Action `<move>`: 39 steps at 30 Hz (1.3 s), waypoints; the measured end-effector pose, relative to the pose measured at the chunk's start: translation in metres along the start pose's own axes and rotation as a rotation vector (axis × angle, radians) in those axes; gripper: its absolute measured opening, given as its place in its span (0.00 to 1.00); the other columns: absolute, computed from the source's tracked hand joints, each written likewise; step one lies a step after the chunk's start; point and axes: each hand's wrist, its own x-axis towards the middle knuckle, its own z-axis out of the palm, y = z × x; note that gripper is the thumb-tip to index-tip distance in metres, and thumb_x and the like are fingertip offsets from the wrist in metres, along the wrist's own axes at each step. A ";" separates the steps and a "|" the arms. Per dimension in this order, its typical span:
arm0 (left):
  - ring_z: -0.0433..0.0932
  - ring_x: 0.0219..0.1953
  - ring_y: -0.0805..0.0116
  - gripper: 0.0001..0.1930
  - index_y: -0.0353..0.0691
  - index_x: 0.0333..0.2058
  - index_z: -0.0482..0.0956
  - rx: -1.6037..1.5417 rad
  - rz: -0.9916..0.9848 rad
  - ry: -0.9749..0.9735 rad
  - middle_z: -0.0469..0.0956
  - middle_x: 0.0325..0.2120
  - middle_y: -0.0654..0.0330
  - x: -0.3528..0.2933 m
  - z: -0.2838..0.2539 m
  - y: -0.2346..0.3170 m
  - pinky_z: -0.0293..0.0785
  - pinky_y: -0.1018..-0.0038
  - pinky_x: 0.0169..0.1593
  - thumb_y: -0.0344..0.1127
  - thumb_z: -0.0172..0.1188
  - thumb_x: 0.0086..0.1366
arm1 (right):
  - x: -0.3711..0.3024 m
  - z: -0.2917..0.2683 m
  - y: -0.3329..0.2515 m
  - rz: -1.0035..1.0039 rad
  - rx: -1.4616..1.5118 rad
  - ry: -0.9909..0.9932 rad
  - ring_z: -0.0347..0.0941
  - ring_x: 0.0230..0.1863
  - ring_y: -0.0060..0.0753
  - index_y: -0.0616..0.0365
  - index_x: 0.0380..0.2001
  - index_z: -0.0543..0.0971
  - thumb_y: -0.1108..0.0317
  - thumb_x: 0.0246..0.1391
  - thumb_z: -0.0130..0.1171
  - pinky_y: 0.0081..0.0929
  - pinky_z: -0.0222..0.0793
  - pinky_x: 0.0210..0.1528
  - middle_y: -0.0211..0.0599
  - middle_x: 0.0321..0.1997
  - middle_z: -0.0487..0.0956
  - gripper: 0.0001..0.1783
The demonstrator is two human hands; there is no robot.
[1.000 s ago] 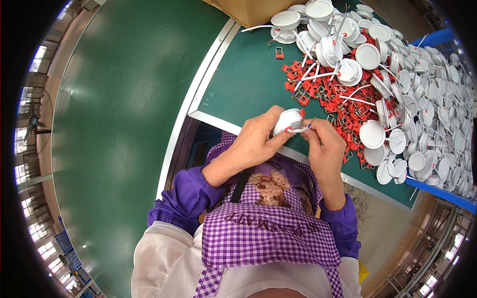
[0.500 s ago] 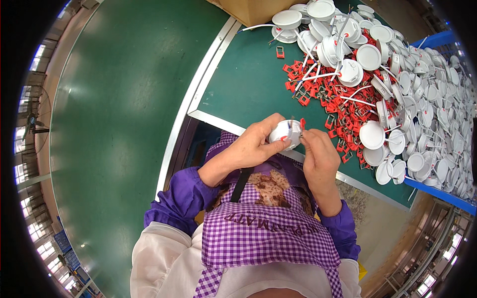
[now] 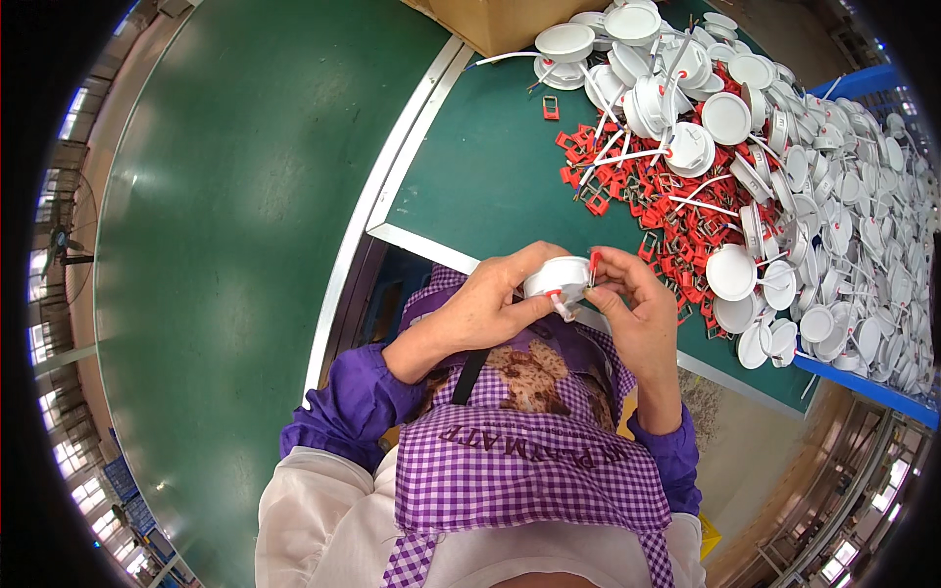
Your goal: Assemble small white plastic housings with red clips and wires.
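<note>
My left hand is closed around a round white LED downlight, thumb at its near side. The light is tilted, and a red spot and a short white stub show on its near side. A small red spring clip is pinched between the thumb and fingers of my right hand. It stands upright right beside the light's right rim; whether it is seated there I cannot tell. Both hands are above the near edge of the green bench, in front of a purple checked apron.
Loose red spring clips lie heaped on the bench, with white downlights and their cables among them. More downlights fill a blue crate at the right. A cardboard box stands at the back. A long green surface runs along the left.
The light has been turned in my left hand, so its white side wall now faces up more. My right hand has shifted slightly, its fingers now higher around the red clip.
</note>
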 end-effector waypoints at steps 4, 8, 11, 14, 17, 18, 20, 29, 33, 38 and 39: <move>0.77 0.40 0.73 0.19 0.38 0.52 0.71 0.007 -0.077 0.045 0.78 0.37 0.59 -0.004 -0.001 -0.005 0.74 0.73 0.44 0.27 0.59 0.61 | 0.008 0.003 -0.001 0.002 -0.005 0.013 0.78 0.43 0.27 0.65 0.50 0.76 0.78 0.49 0.63 0.24 0.73 0.46 0.42 0.44 0.81 0.22; 0.74 0.40 0.77 0.17 0.37 0.51 0.72 -0.209 -0.065 0.085 0.77 0.37 0.64 -0.008 -0.006 -0.009 0.72 0.77 0.44 0.27 0.60 0.62 | 0.030 -0.011 0.002 0.043 0.032 -0.175 0.77 0.40 0.24 0.65 0.50 0.77 0.76 0.51 0.63 0.24 0.74 0.43 0.40 0.41 0.81 0.21; 0.74 0.37 0.82 0.14 0.37 0.47 0.75 -0.206 -0.123 0.243 0.78 0.35 0.66 0.011 -0.022 0.013 0.73 0.80 0.41 0.29 0.62 0.62 | 0.058 -0.015 0.022 -0.046 -0.212 0.003 0.77 0.37 0.29 0.61 0.48 0.78 0.72 0.53 0.61 0.29 0.73 0.39 0.38 0.38 0.80 0.17; 0.76 0.32 0.79 0.15 0.37 0.47 0.75 -0.090 -0.148 0.263 0.79 0.33 0.63 0.049 -0.052 0.055 0.75 0.79 0.32 0.34 0.62 0.63 | 0.074 -0.006 0.032 -0.518 -0.758 0.225 0.72 0.40 0.46 0.60 0.37 0.78 0.71 0.51 0.62 0.38 0.70 0.41 0.41 0.37 0.74 0.10; 0.79 0.30 0.73 0.18 0.36 0.46 0.77 -0.213 0.152 0.354 0.81 0.33 0.59 0.112 -0.089 0.089 0.76 0.75 0.33 0.38 0.64 0.61 | 0.072 0.008 0.039 -0.462 -0.866 0.190 0.71 0.40 0.44 0.60 0.36 0.77 0.72 0.50 0.62 0.40 0.69 0.40 0.40 0.37 0.72 0.09; 0.78 0.31 0.73 0.22 0.33 0.50 0.72 -0.268 0.214 0.326 0.79 0.35 0.58 0.138 -0.117 0.103 0.74 0.78 0.34 0.40 0.63 0.63 | 0.070 0.010 0.039 -0.453 -0.859 0.174 0.70 0.40 0.45 0.60 0.35 0.75 0.73 0.50 0.61 0.40 0.69 0.40 0.41 0.37 0.71 0.08; 0.76 0.33 0.72 0.26 0.29 0.53 0.67 -0.313 0.285 0.303 0.78 0.37 0.58 0.172 -0.150 0.120 0.73 0.81 0.36 0.42 0.62 0.65 | 0.065 0.014 0.039 -0.461 -0.841 0.174 0.71 0.40 0.45 0.60 0.35 0.75 0.74 0.50 0.61 0.40 0.69 0.40 0.41 0.37 0.71 0.08; 0.80 0.41 0.45 0.33 0.27 0.46 0.71 0.661 0.045 0.335 0.80 0.37 0.41 0.215 -0.035 0.029 0.76 0.58 0.46 0.48 0.69 0.50 | 0.047 0.009 0.045 -0.351 -0.709 0.195 0.74 0.40 0.49 0.62 0.33 0.73 0.76 0.50 0.60 0.41 0.70 0.40 0.44 0.41 0.74 0.08; 0.80 0.42 0.48 0.36 0.28 0.51 0.67 0.706 0.041 0.407 0.79 0.37 0.42 0.228 -0.009 0.008 0.75 0.61 0.47 0.47 0.70 0.49 | 0.042 0.011 0.049 -0.405 -0.649 0.267 0.74 0.40 0.49 0.63 0.34 0.73 0.77 0.49 0.60 0.40 0.71 0.41 0.45 0.40 0.74 0.09; 0.79 0.42 0.44 0.33 0.28 0.47 0.67 0.686 0.241 0.433 0.79 0.35 0.42 0.230 -0.002 -0.010 0.74 0.58 0.50 0.39 0.70 0.46 | 0.033 0.015 0.042 -0.349 -0.551 0.338 0.74 0.39 0.49 0.62 0.41 0.76 0.78 0.50 0.61 0.38 0.72 0.39 0.45 0.40 0.75 0.13; 0.79 0.42 0.46 0.31 0.30 0.48 0.69 0.582 0.165 0.444 0.79 0.36 0.43 0.227 -0.007 -0.010 0.74 0.59 0.49 0.37 0.68 0.46 | 0.032 0.015 0.043 -0.350 -0.544 0.334 0.74 0.39 0.49 0.62 0.41 0.76 0.78 0.50 0.61 0.38 0.72 0.39 0.45 0.40 0.75 0.13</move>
